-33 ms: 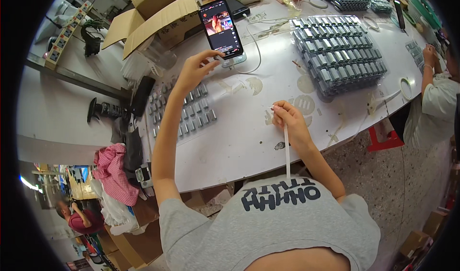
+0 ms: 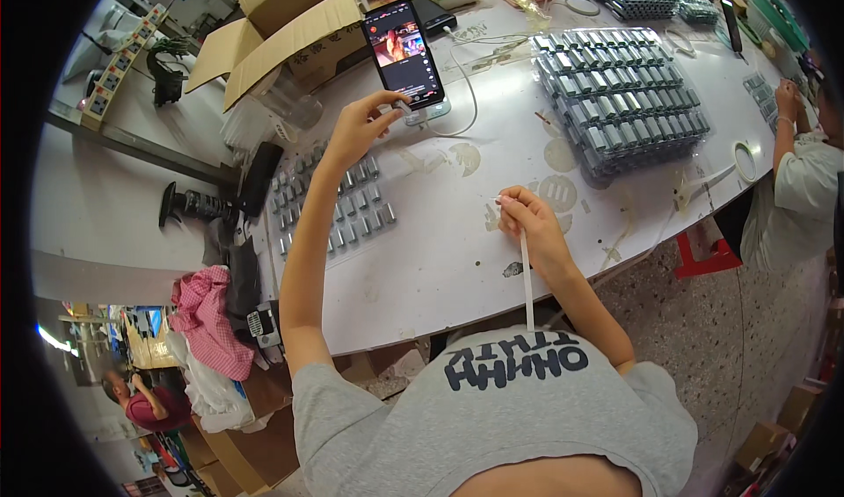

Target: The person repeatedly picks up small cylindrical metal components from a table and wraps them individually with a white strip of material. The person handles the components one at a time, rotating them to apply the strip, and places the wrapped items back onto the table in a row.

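A person in a grey shirt, seen from above, works at a white worktop. The right grip is closed around a narrow white strip, which runs down over the worktop's near edge to the shirt; a small end pokes out at the fingertips. The left grip reaches to the lower end of a lit phone propped on a stand; its fingers are bent, and whether they pinch anything cannot be told. A white cable curves beside the phone. Below the left wrist lie rows of silver pieces. Farther right stands a stack of clear trays filled with similar pieces, with a tape roll beyond. At far right sits a co-worker, hands raised to the worktop.
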The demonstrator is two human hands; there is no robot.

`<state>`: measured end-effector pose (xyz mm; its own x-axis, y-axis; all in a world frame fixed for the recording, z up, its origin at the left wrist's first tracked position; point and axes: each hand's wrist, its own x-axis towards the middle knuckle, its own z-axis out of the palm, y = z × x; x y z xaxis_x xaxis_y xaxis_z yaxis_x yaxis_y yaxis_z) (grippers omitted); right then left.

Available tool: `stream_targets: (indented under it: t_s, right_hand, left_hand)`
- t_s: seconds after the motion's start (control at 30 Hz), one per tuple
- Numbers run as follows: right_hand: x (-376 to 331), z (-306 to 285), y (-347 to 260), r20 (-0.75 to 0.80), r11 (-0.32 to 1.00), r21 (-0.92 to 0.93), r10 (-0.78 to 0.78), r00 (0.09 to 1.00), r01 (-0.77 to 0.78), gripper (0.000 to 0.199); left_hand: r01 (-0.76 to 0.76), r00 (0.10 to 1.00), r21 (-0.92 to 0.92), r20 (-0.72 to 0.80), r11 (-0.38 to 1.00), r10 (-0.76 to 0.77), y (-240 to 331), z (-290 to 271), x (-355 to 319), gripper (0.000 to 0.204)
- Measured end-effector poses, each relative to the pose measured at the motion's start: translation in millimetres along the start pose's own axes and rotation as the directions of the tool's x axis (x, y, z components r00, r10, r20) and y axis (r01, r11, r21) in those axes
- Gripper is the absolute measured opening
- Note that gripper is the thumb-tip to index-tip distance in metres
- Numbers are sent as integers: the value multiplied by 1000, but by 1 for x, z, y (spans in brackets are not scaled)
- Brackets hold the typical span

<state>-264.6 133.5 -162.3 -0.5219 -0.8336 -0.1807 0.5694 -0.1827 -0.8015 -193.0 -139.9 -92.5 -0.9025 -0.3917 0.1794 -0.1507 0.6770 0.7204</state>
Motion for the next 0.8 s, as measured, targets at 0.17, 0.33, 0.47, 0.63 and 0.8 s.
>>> stream_targets:
  t_s: [0.17, 0.33, 0.47, 0.63, 0.8]
  right_hand:
    - [-6, 0, 0, 30, 998, -57, -22, 999, 24, 11]
    - [-1, -3, 0, 120, 992, 118, 19, 993, -34, 10]
    - [4, -15, -5, 60, 899, 420, 110, 992, -125, 11]
    - [4, -17, -5, 33, 763, 627, 174, 984, -156, 10]
    - [18, -30, 5, 204, 709, 662, 141, 969, -243, 8]
  left_hand:
    - [-30, 961, -44, -276, 999, 17, -18, 5, 24, 21]
    - [-169, 923, -132, -370, 977, 110, 9, -12, 19, 21]
    - [-94, 939, -153, -343, 984, 36, 53, -3, -22, 23]
    - [-101, 898, -41, -434, 994, 73, 80, 14, -74, 23]
    - [-34, 934, -68, -356, 997, 7, 98, 31, -126, 23]
